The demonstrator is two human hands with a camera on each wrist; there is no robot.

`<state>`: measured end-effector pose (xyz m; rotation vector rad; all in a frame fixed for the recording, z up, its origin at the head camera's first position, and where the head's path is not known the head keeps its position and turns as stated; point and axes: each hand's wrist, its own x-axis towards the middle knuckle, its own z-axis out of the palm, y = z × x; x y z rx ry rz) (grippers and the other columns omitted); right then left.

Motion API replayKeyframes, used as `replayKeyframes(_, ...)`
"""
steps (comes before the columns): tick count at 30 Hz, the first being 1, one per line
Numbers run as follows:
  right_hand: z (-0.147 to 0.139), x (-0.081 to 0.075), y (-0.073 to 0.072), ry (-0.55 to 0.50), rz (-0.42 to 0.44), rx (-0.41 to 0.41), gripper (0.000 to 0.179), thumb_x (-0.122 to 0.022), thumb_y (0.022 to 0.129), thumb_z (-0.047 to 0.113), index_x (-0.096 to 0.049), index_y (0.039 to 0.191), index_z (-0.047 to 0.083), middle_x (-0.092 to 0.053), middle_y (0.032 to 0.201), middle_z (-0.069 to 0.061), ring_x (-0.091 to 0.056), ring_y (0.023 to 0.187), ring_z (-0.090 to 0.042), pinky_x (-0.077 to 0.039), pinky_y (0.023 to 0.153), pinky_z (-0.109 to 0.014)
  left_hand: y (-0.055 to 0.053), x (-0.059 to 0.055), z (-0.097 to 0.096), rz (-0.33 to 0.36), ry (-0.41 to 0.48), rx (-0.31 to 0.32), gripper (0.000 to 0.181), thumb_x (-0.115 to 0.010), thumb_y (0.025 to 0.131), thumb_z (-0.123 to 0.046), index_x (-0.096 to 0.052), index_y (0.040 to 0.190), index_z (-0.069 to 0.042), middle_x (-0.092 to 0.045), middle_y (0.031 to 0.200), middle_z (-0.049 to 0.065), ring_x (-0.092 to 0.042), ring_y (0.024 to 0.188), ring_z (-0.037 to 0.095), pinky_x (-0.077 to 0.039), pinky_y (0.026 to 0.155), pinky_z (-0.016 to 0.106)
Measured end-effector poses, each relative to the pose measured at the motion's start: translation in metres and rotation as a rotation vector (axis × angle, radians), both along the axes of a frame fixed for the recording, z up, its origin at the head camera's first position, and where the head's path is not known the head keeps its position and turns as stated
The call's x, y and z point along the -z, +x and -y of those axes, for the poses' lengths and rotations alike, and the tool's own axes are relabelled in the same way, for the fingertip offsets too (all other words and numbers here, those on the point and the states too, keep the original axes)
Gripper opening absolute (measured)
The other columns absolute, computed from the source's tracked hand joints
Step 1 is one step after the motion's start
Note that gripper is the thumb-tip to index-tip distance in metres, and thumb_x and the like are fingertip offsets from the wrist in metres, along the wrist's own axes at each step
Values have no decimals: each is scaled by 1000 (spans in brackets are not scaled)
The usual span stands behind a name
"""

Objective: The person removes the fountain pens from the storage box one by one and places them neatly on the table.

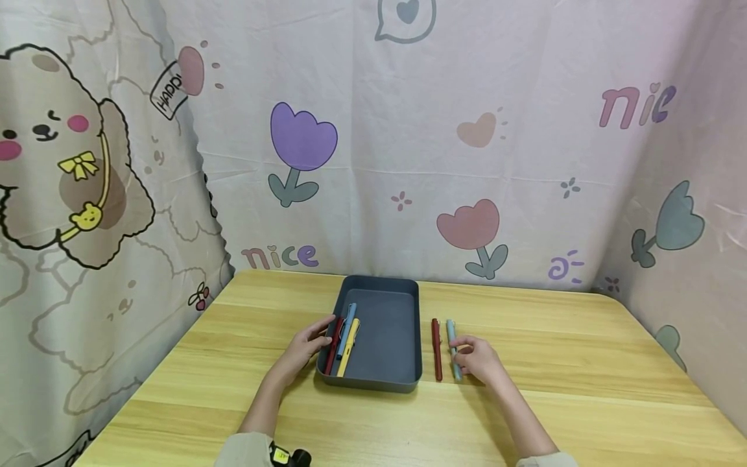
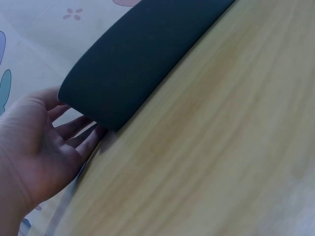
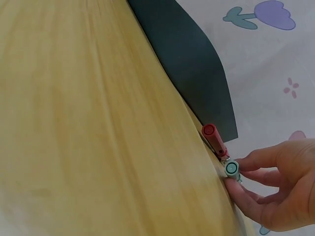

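Observation:
My left hand (image 1: 300,353) is at the left side of a dark grey tray (image 1: 388,337), holding its rim and side wall with thumb and fingers. In the left wrist view, the fingers reach behind the tray's corner (image 2: 110,110). Inside the tray, along its left side, lie a dark red pen (image 1: 334,347), a blue pen (image 1: 347,331) and a yellow pen (image 1: 349,348). Right of the tray, my right hand (image 1: 478,358) pinches a light green pen (image 3: 231,168) between thumb and fingers. Another red pen (image 1: 437,350) lies just left of it on the table.
The tray stands on a light wooden table (image 1: 560,363). A printed curtain (image 1: 373,214) hangs behind the table and along both sides. A small black device (image 1: 288,456) shows at the left sleeve.

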<state>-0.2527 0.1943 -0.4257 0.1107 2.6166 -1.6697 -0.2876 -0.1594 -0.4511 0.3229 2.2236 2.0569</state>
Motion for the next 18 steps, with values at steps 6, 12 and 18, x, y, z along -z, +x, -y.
replayKeyframes(6, -1, -2, 2, 23, -26, -36, 20, -57, 82, -9, -60, 101, -5, -60, 80, -12, -59, 64, -19, -52, 57, -29, 0, 0, 0, -3, -5, 1, 49, -51, 90, -1, -42, 138, -5, -31, 142, 23, -31, 128, 34, -30, 101, 46)
replayKeyframes(12, 1, -1, 2, 63, -27, -18, 20, -58, 81, -9, -61, 101, -5, -61, 78, -10, -59, 63, -19, -52, 57, -30, 0, -1, 0, -1, -2, -1, 49, -51, 90, -1, -42, 138, -4, -31, 141, 23, -31, 127, 35, -30, 101, 47)
replayKeyframes(18, 1, -1, 1, 116, -37, -22, 22, -60, 81, -8, -60, 103, -6, -61, 78, -9, -59, 63, -19, -52, 56, -31, 0, 0, 0, -4, -8, 2, 49, -52, 90, -2, -42, 138, -5, -31, 141, 23, -31, 127, 35, -29, 101, 47)
